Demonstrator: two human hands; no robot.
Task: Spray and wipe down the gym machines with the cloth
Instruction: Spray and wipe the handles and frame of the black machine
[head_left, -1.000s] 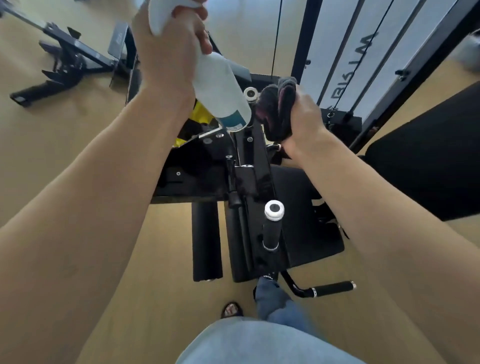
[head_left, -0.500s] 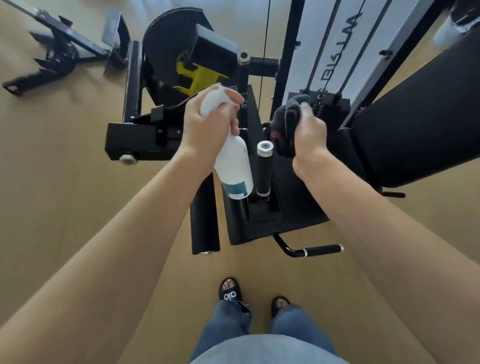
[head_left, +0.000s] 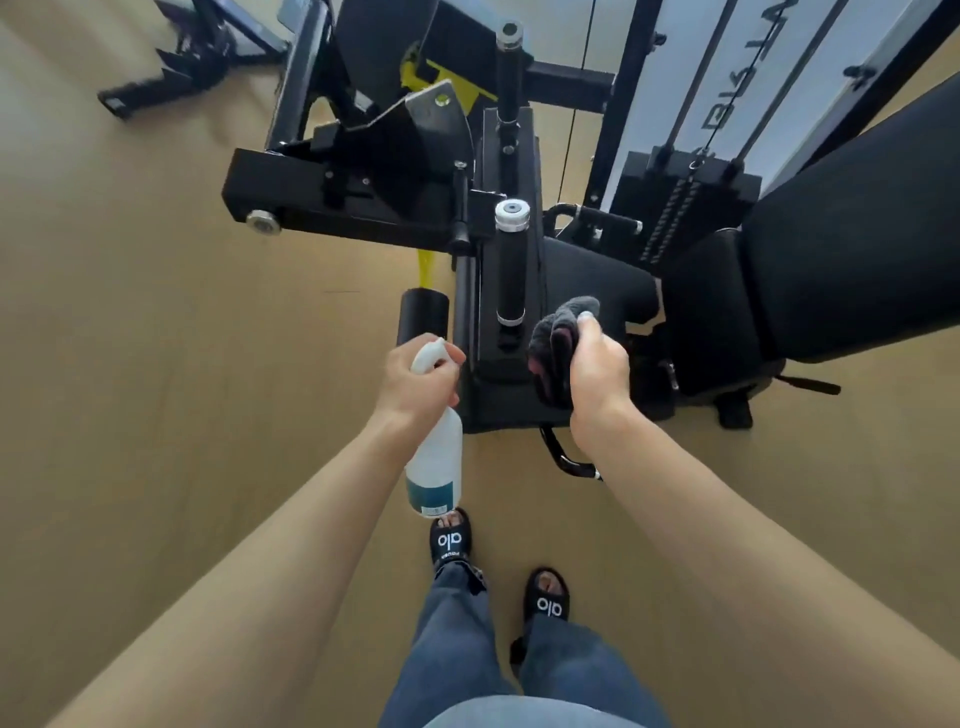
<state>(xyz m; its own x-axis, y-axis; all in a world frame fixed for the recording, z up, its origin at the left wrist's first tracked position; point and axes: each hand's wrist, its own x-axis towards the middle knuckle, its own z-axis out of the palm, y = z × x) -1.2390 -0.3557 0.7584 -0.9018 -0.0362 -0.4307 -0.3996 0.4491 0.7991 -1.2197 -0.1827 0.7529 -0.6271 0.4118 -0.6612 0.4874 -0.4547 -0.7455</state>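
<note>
Head view: left hand (head_left: 418, 382) grips the spray bottle (head_left: 435, 457) at its neck, finger by the trigger; light rigid plastic, likely slick if wet. Right hand (head_left: 597, 366) clutches the bunched dark cloth (head_left: 553, 343), soft and best held balled, just above the gym machine (head_left: 498, 312) by its upright black grip (head_left: 510, 265). Smooth wood-tone floor (head_left: 156, 364); second machine (head_left: 197, 57) well apart.

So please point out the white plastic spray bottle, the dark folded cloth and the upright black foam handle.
white plastic spray bottle (head_left: 435, 457): head view, bottle body.
dark folded cloth (head_left: 553, 343): head view, bunched middle.
upright black foam handle (head_left: 511, 275): head view, foam grip.
</note>
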